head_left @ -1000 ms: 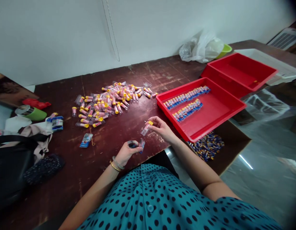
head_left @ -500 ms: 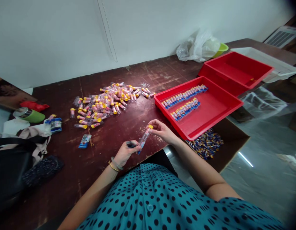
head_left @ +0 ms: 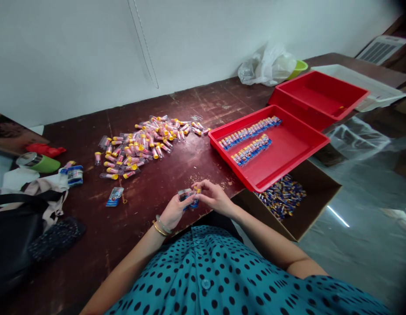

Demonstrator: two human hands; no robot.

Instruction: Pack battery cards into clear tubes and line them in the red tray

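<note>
My left hand [head_left: 175, 210] is closed on a small stack of blue printed clear plastic labels [head_left: 185, 193] just above the table's front edge. Close against it, my right hand [head_left: 217, 199] pinches a small clear tube by its yellow cap [head_left: 197, 190]. The tube's body is mostly hidden between my fingers, at the labels. Beyond my hands lies a loose pile of yellow-capped clear tubes with pink inside [head_left: 146, 142]. To the right, a red tray [head_left: 284, 155] holds two rows of tubes with blue lower ends [head_left: 252, 150].
Below the red tray, an open cardboard box [head_left: 316, 192] holds many small blue-and-yellow pieces. Another red tray [head_left: 321, 89] and a white tray [head_left: 395, 94] stand behind. At left are a blue packet [head_left: 114, 197], a green cup [head_left: 47, 163] and a black bag [head_left: 12, 245].
My right hand has come down and nearer my left, bringing the yellow-capped tube to the labels. Half a second ago most of the tube showed between my hands.
</note>
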